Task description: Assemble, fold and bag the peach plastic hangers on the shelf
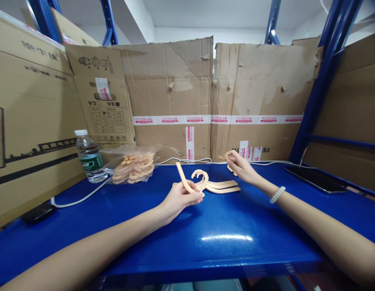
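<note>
My left hand (183,198) is closed around a beige bent bar (184,178), shaped like a hanger's arm, which it holds tilted above the table. Just behind it, a few beige clothes hangers (222,186) with curved hooks (202,176) lie together, partly hidden by the hand. Farther right, my right hand (238,163) is raised with its fingertips pinched on a small, thin beige piece (223,157), too small to make out fully. Below those fingers another small beige piece (231,170) lies on the table, partly covered by the hand.
A clear plastic bag (134,167) of beige pieces sits at the back left, beside a water bottle (89,159). A black device (38,213) with a white cable is near the left edge. A dark tablet (314,180) lies right. Cardboard (172,97) walls the blue table (175,246).
</note>
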`<state>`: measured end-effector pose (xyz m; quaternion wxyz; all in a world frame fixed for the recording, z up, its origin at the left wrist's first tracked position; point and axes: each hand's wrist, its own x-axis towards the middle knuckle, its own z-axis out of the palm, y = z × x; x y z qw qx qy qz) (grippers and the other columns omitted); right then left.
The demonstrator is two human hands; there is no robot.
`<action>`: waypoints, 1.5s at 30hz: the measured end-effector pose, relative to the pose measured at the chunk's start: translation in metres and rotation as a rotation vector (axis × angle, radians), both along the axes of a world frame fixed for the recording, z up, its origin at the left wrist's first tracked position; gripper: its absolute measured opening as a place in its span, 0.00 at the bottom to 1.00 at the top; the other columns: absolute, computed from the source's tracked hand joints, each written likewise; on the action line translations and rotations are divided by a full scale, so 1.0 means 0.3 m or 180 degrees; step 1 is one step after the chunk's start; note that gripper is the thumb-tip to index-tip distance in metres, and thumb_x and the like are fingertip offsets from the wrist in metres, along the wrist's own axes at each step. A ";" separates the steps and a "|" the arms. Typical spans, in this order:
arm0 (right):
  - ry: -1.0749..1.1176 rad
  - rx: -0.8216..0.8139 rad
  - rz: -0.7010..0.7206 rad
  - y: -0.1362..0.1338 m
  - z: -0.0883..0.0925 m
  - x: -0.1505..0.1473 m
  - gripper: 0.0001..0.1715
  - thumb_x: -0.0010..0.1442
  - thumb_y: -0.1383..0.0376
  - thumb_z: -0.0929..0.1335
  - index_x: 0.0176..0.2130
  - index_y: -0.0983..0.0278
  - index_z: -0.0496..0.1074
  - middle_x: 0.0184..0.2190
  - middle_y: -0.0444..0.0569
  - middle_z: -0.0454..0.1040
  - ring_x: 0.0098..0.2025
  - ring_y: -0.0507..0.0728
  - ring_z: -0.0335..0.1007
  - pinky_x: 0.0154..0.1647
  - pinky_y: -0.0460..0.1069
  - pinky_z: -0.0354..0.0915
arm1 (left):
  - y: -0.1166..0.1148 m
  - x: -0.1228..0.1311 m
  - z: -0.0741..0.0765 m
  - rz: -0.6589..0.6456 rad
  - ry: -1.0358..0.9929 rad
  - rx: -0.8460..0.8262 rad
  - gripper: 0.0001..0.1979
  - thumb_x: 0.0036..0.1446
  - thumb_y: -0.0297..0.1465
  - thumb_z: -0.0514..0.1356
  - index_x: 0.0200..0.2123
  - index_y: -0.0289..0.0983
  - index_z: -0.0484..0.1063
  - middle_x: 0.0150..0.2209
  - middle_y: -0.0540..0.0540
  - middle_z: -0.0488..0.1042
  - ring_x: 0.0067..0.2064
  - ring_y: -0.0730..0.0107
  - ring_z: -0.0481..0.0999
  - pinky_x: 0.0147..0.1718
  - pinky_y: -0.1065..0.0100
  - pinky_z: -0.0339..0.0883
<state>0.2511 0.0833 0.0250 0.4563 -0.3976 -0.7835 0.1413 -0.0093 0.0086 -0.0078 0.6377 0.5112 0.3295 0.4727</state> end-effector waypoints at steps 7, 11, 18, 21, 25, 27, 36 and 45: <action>0.2158 -0.1886 0.1029 -0.136 0.012 -0.119 0.15 0.51 0.60 0.70 0.40 0.65 0.72 0.29 0.49 0.76 0.31 0.54 0.70 0.38 0.51 0.66 | -0.004 0.007 0.004 0.0196 -0.0218 -0.0038 0.27 0.35 0.27 0.75 0.36 0.35 0.64 0.30 0.50 0.76 0.34 0.68 0.79 0.38 0.67 0.73; 0.2239 -0.2365 0.1274 -0.174 -0.012 -0.160 0.15 0.52 0.59 0.71 0.37 0.66 0.75 0.29 0.49 0.77 0.28 0.51 0.69 0.35 0.49 0.65 | -0.007 0.009 0.010 0.0211 -0.0130 0.0041 0.27 0.37 0.27 0.74 0.38 0.35 0.62 0.29 0.49 0.76 0.34 0.69 0.78 0.36 0.69 0.72; 0.2008 -0.2528 0.1336 -0.220 -0.049 -0.205 0.17 0.45 0.61 0.76 0.33 0.65 0.71 0.29 0.46 0.77 0.26 0.48 0.68 0.31 0.46 0.66 | -0.011 0.009 0.010 0.0152 -0.0011 0.0151 0.27 0.37 0.27 0.73 0.37 0.35 0.62 0.31 0.51 0.75 0.34 0.72 0.77 0.38 0.68 0.71; 0.2042 -0.2498 0.1227 -0.228 -0.046 -0.212 0.22 0.41 0.63 0.78 0.29 0.63 0.64 0.27 0.44 0.77 0.26 0.48 0.70 0.31 0.46 0.68 | -0.008 0.010 0.001 0.0083 0.0094 0.0418 0.24 0.39 0.27 0.72 0.36 0.36 0.62 0.30 0.52 0.73 0.34 0.72 0.77 0.39 0.68 0.70; 0.1977 -0.2477 0.1092 -0.236 -0.038 -0.214 0.28 0.39 0.65 0.79 0.36 0.62 0.64 0.27 0.44 0.78 0.29 0.51 0.74 0.33 0.46 0.69 | -0.006 0.010 -0.010 0.0042 0.0273 0.0662 0.24 0.41 0.27 0.71 0.38 0.37 0.61 0.31 0.53 0.72 0.35 0.70 0.77 0.39 0.66 0.70; 0.1833 -0.2520 0.1137 -0.240 -0.037 -0.214 0.28 0.40 0.65 0.78 0.39 0.63 0.66 0.29 0.46 0.79 0.32 0.52 0.75 0.34 0.47 0.70 | -0.007 0.009 -0.011 0.0051 0.0336 0.0693 0.24 0.41 0.27 0.71 0.39 0.37 0.61 0.32 0.53 0.72 0.35 0.69 0.77 0.39 0.66 0.70; 0.1453 -0.2499 0.1395 -0.235 -0.060 -0.214 0.21 0.44 0.60 0.77 0.35 0.67 0.72 0.31 0.48 0.77 0.33 0.53 0.75 0.33 0.46 0.70 | -0.005 0.011 -0.012 -0.0066 0.0389 0.0727 0.25 0.40 0.26 0.71 0.38 0.37 0.61 0.32 0.52 0.74 0.36 0.70 0.78 0.40 0.67 0.70; 0.1374 -0.2405 0.1289 -0.239 -0.058 -0.217 0.22 0.40 0.61 0.78 0.34 0.70 0.73 0.28 0.49 0.78 0.31 0.54 0.76 0.36 0.50 0.72 | -0.013 0.005 0.004 0.0110 0.0767 0.0724 0.22 0.38 0.27 0.72 0.35 0.35 0.65 0.36 0.43 0.79 0.35 0.62 0.80 0.39 0.61 0.73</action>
